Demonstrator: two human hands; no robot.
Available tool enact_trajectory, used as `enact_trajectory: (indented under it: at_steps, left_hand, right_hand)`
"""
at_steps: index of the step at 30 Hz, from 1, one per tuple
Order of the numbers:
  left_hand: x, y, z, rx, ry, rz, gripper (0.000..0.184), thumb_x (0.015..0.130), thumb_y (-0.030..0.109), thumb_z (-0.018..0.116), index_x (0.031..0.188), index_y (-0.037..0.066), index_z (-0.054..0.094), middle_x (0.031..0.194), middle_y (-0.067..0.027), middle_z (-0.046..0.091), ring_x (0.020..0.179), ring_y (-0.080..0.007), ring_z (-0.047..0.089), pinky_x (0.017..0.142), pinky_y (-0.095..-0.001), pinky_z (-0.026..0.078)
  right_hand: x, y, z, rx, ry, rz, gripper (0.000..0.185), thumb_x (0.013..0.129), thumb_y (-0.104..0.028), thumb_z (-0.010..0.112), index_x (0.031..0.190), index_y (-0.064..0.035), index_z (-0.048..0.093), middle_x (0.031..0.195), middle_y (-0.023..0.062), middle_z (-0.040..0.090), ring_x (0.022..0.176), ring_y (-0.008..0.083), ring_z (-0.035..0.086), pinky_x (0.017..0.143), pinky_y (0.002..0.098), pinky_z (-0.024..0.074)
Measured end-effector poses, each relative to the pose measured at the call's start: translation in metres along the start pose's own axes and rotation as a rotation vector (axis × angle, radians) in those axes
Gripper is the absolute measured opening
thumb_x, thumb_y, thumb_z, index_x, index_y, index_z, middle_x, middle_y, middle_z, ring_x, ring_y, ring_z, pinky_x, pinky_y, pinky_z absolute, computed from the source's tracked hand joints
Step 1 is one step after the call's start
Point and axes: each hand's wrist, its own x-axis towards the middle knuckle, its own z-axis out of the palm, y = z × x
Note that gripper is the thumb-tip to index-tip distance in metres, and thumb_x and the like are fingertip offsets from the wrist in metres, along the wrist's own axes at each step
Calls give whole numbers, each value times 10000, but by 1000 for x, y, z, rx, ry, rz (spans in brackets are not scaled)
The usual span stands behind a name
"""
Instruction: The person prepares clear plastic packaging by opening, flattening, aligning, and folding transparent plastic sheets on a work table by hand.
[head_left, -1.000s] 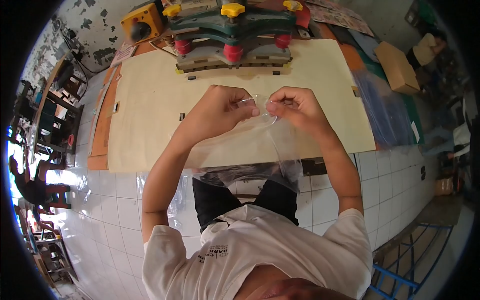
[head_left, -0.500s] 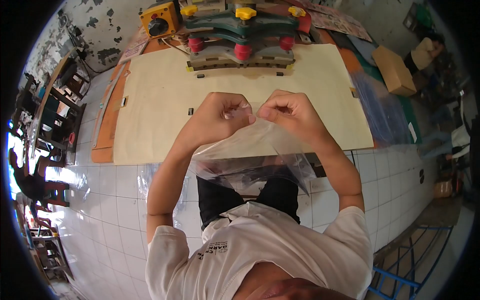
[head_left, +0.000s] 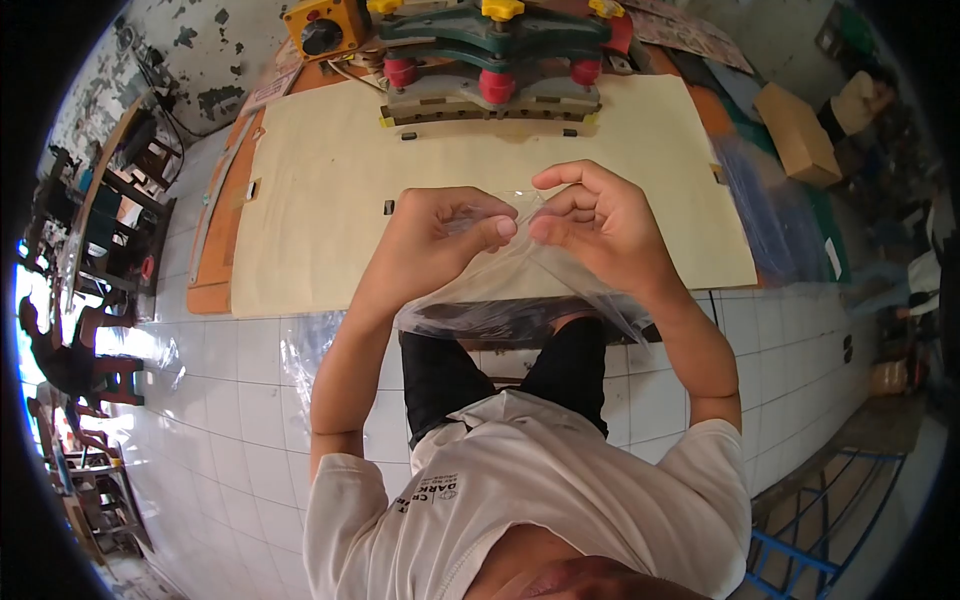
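A thin, clear plastic sheet (head_left: pixel 470 290) is held up in front of me and drapes down over the table's near edge above my lap. Whether it is a single layer or a bag I cannot tell. At its upper edge my left hand (head_left: pixel 440 240) pinches it between thumb and fingers. Close by on the right, my right hand (head_left: pixel 615 230) has its thumb and curled fingers at the gathered film, while the index finger is raised and apart. Both hands are above the cream-coloured board (head_left: pixel 320 200) on the table.
A green and grey machine head (head_left: pixel 490 50) with yellow and red knobs stands at the back, a yellow control box (head_left: pixel 325 30) beside it. Bluish plastic film (head_left: pixel 755 220) and a cardboard box (head_left: pixel 797 135) lie at the right. More clear plastic (head_left: pixel 310 355) hangs at the left.
My right hand has loosened from a tight pinch, its index finger lifting and its fingers spreading. The thumb of my left hand has straightened along the film. The view has shifted slightly.
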Motion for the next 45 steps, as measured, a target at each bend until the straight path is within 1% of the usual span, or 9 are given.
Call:
enact_trajectory:
  at_steps: [11,15,17,24,27,29,36,41,45]
  left_hand:
    - [-6,22,17,339,127,357,217,801,25,738,995,-21,654,846,-145,693,766,-230,700,709,-301,554]
    - [-4,15,12,288,120,326,180,810,0,717,979,-23,658,841,-144,698,767,-219,704,717,-300,558]
    - [-4,11,7,246,184,327,150,817,-7,710,958,-25,661,830,-135,701,754,-187,703,705,-285,554]
    - [-14,9,-18,80,361,228,103,853,-21,688,937,-66,649,818,-91,691,729,-127,679,669,-243,535]
    - [-19,7,-33,79,429,215,131,874,-15,671,994,-57,640,854,-97,678,753,-150,672,681,-264,547]
    - [-22,6,-45,81,479,196,156,895,19,663,1035,-45,635,884,-107,675,775,-164,671,694,-280,558]
    - [-25,-3,-61,53,610,227,192,916,87,664,1064,-31,631,884,-119,688,774,-170,673,694,-297,560]
    - [-23,-8,-60,-15,588,205,197,920,128,669,1059,-7,631,889,-121,687,763,-172,672,693,-303,553]
    - [-24,-13,-61,-78,539,192,211,935,188,659,1037,10,611,907,-108,679,748,-171,666,690,-304,543]
  right_hand:
    - [-5,16,5,42,99,-63,153,882,-30,692,977,36,593,816,125,725,764,105,688,696,238,545]
    - [-5,17,1,68,48,-144,175,885,-72,702,979,37,603,854,128,716,797,113,690,707,251,549]
    - [-8,8,-4,-150,-2,-160,209,865,-50,714,1019,44,609,956,117,689,902,139,682,834,269,538]
    - [-29,13,-31,-379,-44,-301,335,785,-144,793,1042,-10,626,1039,109,686,938,238,678,839,334,532]
    - [-46,10,-45,-522,-62,-274,420,725,-198,836,1048,-28,629,1137,104,660,993,265,651,865,356,514]
    - [-54,16,-57,-548,-52,-374,521,731,-348,832,1093,-29,636,1191,148,640,1075,301,628,927,377,488]
    - [-64,31,-92,-669,-47,-445,361,751,-294,817,985,-55,679,1178,170,634,1022,331,632,885,358,494]
    - [-61,69,-80,-105,238,-341,288,889,-274,718,956,3,674,1102,166,657,992,205,631,879,317,491]
    - [-58,78,-65,-33,414,-212,284,920,-250,688,922,33,659,1061,139,667,964,172,629,871,307,499]
